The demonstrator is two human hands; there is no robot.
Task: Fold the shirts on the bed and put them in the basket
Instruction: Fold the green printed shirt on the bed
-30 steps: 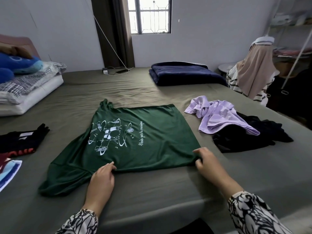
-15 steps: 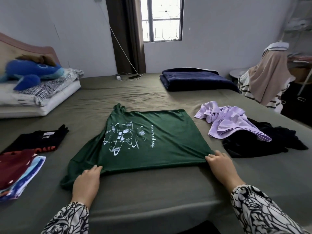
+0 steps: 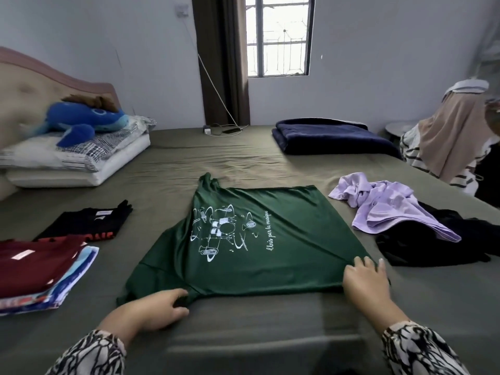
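Note:
A dark green shirt (image 3: 286,239) with a white drum print lies spread on the olive bed (image 3: 243,328), neck toward the left. My left hand (image 3: 154,311) pinches its near left edge by the sleeve. My right hand (image 3: 365,282) rests on its near right corner with the fingers spread over the fabric. A crumpled lilac shirt (image 3: 389,207) lies at the right on top of a black garment (image 3: 422,244). A stack of folded shirts (image 3: 40,269), maroon on top, sits at the left, with a folded black shirt (image 3: 89,220) behind it. No basket is in view.
Pillows (image 3: 75,158) with a blue plush toy (image 3: 84,120) lie at the headboard on the left. A folded navy blanket (image 3: 330,136) sits at the far side. A charger cable and phone (image 3: 224,129) lie under the window. Clothes (image 3: 454,142) hang beside the bed at the right.
My view has swung left and up, showing more of the folded stack. My left hand slid left along the near edge to the sleeve area; my right hand stays on the near right corner.

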